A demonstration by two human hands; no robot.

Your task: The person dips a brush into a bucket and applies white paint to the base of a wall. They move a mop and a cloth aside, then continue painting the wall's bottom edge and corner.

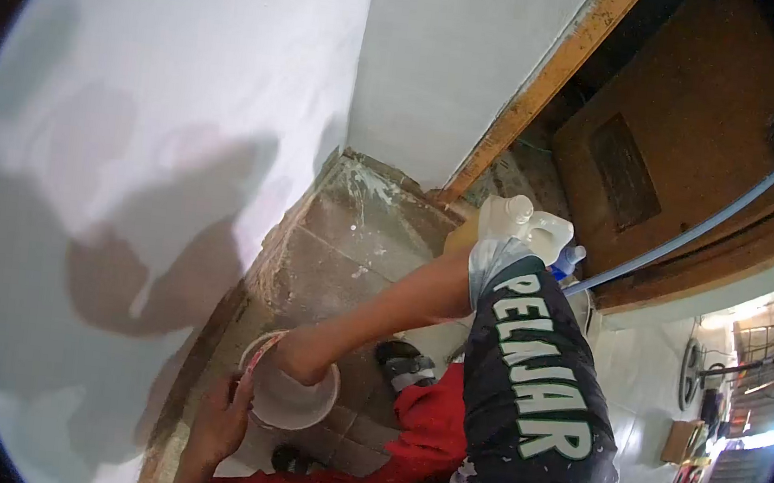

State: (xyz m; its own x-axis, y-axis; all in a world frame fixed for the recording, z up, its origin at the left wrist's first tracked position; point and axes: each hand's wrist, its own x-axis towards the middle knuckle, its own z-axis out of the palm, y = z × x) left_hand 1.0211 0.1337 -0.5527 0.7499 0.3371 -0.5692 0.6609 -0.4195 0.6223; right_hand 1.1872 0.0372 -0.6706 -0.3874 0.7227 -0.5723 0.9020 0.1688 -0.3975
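Observation:
A round white bucket (290, 407) stands on the tiled floor near the foot of the wall, with pale content or a pale inside. My left hand (223, 419) grips the bucket's rim on its left side, where a pinkish-red edge shows. From the upper right my right arm reaches down, and my right hand (303, 356) is inside the bucket. The fingers of that hand are hidden, so what they hold, if anything, does not show.
A white wall (137, 124) rises at the left. White jugs (506, 218) and a blue-capped bottle (569, 259) stand beyond my right arm, near a brown wooden door (696, 132). A blue hose (686, 235) crosses there. Tools and boxes (682, 441) lie far right.

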